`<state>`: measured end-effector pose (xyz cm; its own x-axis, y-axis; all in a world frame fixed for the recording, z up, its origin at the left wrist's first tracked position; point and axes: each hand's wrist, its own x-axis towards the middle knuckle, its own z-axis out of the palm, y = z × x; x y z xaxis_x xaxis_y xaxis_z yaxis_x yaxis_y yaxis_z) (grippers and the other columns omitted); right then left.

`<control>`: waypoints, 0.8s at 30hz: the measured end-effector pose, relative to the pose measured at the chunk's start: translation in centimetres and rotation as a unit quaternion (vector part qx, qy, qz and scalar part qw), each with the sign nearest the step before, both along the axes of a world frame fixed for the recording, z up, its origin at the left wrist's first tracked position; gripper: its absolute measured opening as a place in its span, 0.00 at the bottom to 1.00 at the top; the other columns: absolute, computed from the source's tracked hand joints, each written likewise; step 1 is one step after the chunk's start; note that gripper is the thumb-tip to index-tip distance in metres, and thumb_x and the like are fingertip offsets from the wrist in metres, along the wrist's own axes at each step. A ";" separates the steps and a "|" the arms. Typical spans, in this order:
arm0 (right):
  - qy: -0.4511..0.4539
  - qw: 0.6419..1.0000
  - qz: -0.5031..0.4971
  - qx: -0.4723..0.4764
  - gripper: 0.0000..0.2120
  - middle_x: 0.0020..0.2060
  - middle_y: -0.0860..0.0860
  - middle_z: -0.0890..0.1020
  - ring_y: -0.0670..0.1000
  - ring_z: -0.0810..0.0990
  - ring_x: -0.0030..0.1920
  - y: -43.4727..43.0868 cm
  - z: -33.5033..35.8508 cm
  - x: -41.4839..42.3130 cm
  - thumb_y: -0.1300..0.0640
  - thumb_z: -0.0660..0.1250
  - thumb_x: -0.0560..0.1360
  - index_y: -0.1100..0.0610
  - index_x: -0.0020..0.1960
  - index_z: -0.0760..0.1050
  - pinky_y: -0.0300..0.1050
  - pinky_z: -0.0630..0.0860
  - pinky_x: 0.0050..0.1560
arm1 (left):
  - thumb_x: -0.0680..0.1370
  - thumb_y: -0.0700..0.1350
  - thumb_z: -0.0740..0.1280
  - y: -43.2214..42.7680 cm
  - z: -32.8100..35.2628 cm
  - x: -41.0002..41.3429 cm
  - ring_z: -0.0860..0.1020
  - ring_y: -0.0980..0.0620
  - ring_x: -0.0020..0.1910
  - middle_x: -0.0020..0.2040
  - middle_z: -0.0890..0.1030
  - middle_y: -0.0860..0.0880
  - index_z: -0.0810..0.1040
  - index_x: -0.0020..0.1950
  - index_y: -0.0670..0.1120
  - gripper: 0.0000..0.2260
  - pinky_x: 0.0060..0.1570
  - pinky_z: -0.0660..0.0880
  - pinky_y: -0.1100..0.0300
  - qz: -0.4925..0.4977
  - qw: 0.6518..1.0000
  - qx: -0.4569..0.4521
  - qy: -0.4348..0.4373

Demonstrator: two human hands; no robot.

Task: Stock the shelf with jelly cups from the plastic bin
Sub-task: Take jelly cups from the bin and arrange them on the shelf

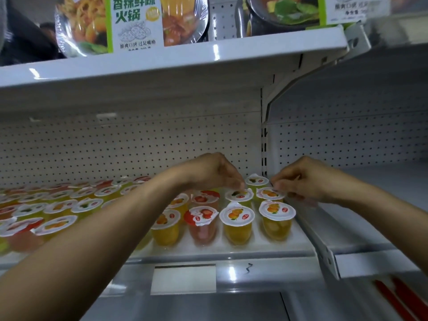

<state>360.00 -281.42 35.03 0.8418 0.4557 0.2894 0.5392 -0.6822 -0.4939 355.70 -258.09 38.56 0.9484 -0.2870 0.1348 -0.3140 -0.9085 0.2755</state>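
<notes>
The white shelf (231,250) runs under both hands, with a pegboard back panel (115,144) just beyond them and an upper shelf (162,63) of wrapped hotpot bowls (132,22) well above. Rows of jelly cups (236,222) stand upright on the shelf, stretching away to the left of the left hand (215,174) and filling the space below and between both hands. The left hand hangs with its fingers bunched downward, their tips pinching the foil rim of a green-fruit cup (238,196). Just beside it, the right hand (303,181) has its fingers curled together, gripping the edge of an orange-fruit cup (269,193) in the row's end place. Nearer than the hands, below the shelf edge, sits a blank label holder (183,279).
</notes>
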 end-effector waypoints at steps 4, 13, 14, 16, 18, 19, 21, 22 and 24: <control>0.079 0.996 0.015 0.023 0.06 0.39 0.46 0.85 0.46 0.83 0.38 1.1 -0.1 0.8 0.55 0.71 0.75 0.50 0.51 0.84 0.36 0.80 0.38 | 0.73 0.57 0.72 -0.5 -0.6 1.7 0.80 0.60 0.52 0.51 0.84 0.60 0.85 0.55 0.56 0.12 0.62 0.75 0.53 -0.021 0.998 0.027 0.043; 0.092 0.994 0.039 0.045 0.06 0.43 0.42 0.85 0.41 0.83 0.42 1.5 -1.2 1.8 0.53 0.73 0.73 0.47 0.49 0.84 0.33 0.77 0.42 | 0.71 0.56 0.74 0.3 -0.6 2.6 0.79 0.65 0.49 0.50 0.84 0.62 0.84 0.54 0.57 0.13 0.57 0.76 0.61 -0.027 0.997 0.043 0.050; 0.084 0.995 0.037 0.035 0.04 0.43 0.41 0.85 0.42 0.83 0.43 1.6 -1.1 1.9 0.52 0.72 0.73 0.46 0.48 0.83 0.36 0.78 0.44 | 0.71 0.57 0.74 0.5 -0.6 2.6 0.80 0.65 0.49 0.50 0.84 0.62 0.84 0.55 0.57 0.13 0.57 0.76 0.60 -0.033 0.997 0.039 0.053; 0.035 0.999 0.016 0.026 0.02 0.43 0.40 0.84 0.41 0.82 0.44 1.8 -0.5 2.3 0.50 0.70 0.74 0.43 0.45 0.82 0.39 0.78 0.48 | 0.73 0.58 0.72 1.0 -0.4 2.6 0.79 0.64 0.51 0.52 0.83 0.62 0.84 0.55 0.57 0.12 0.57 0.76 0.59 -0.041 0.998 0.015 0.039; -0.021 1.000 -0.009 0.014 0.04 0.47 0.40 0.82 0.39 0.78 0.45 1.9 0.5 2.9 0.49 0.67 0.76 0.42 0.49 0.80 0.37 0.74 0.46 | 0.77 0.55 0.68 1.9 0.2 2.5 0.79 0.61 0.54 0.56 0.83 0.60 0.83 0.56 0.56 0.10 0.57 0.75 0.60 -0.022 0.999 -0.024 -0.008; -0.035 0.999 -0.015 -0.004 0.07 0.49 0.41 0.80 0.38 0.76 0.45 2.1 1.0 3.3 0.49 0.67 0.77 0.43 0.54 0.80 0.35 0.71 0.44 | 0.78 0.52 0.67 2.6 0.5 2.4 0.79 0.59 0.55 0.57 0.82 0.58 0.83 0.57 0.55 0.09 0.56 0.74 0.61 -0.005 0.999 -0.032 -0.035; -0.023 0.998 -0.018 -0.054 0.13 0.52 0.44 0.78 0.40 0.76 0.44 2.6 1.6 4.4 0.49 0.67 0.77 0.45 0.61 0.77 0.33 0.70 0.44 | 0.79 0.49 0.67 3.9 0.7 2.4 0.79 0.58 0.56 0.58 0.82 0.57 0.83 0.58 0.55 0.09 0.57 0.75 0.59 0.024 0.998 -0.020 -0.062; 0.002 0.998 -0.015 -0.066 0.15 0.53 0.45 0.77 0.41 0.77 0.44 3.1 1.8 4.9 0.49 0.67 0.77 0.46 0.63 0.76 0.35 0.72 0.47 | 0.79 0.48 0.67 4.4 0.7 2.3 0.79 0.58 0.56 0.59 0.82 0.57 0.82 0.58 0.55 0.09 0.58 0.76 0.57 0.035 0.998 -0.008 -0.060; 0.070 0.995 -0.002 -0.069 0.17 0.57 0.46 0.77 0.45 0.81 0.45 4.0 1.7 6.0 0.51 0.69 0.76 0.47 0.65 0.75 0.41 0.78 0.52 | 0.79 0.48 0.67 5.2 0.3 2.1 0.78 0.57 0.56 0.59 0.81 0.58 0.82 0.58 0.56 0.09 0.57 0.76 0.56 0.050 0.998 0.010 -0.047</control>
<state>365.97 -277.37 36.71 0.8714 0.4796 0.1030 0.4684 -0.7512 -0.4651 357.84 -252.88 38.84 0.9558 -0.1947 0.2201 -0.2449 -0.9418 0.2303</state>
